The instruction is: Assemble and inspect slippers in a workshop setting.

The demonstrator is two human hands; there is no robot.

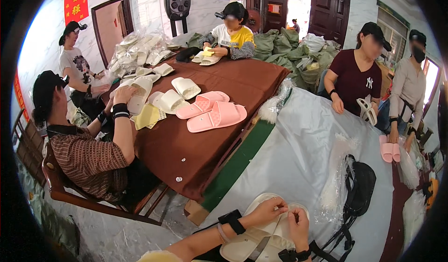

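Both hands pinch the top of a cream slipper pair: left hand (266,210) fingertips closed on it, right hand (297,224) gripping beside. The cream slippers (252,241) lie at the grey-covered table's (298,154) near edge. Best to keep them aligned, I'd say.

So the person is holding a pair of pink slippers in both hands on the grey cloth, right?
Not quite. The slippers under the left hand and right hand are cream-white, not pink. The pink slippers lie on the brown table further away. The rest is right: both hands hold the pair on the grey cloth, as the head view shows.
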